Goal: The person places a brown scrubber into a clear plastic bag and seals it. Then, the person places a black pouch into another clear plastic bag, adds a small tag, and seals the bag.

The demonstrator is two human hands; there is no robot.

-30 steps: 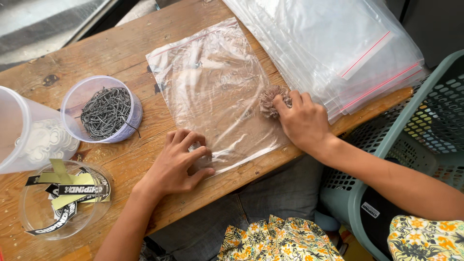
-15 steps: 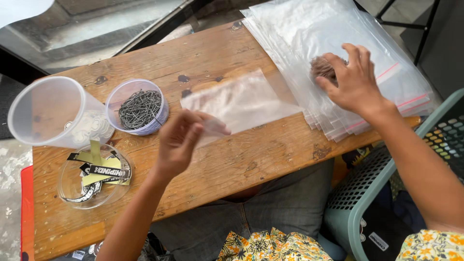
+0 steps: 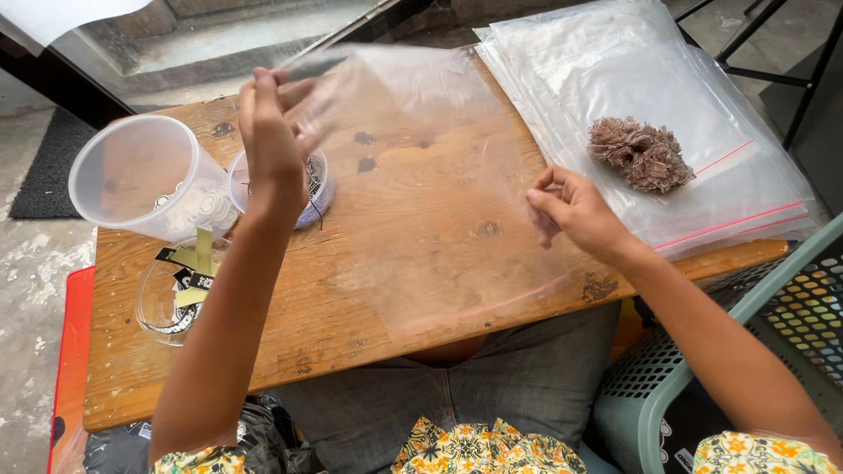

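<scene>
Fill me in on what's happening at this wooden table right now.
A seated person holds a clear plastic zip bag up over the worn wooden table. The left hand pinches its top corner in a raised grip; the right hand pinches its right edge. A brownish fuzzy clump lies on the stack of clear zip bags at the right. At the left stand a tipped translucent plastic cup, a small tub of dark nails and a clear round container of labels.

The left hand (image 3: pixel 274 132) is raised with its grip pinched shut, while the right hand (image 3: pixel 571 211) hovers lower, fingers curled together.
</scene>
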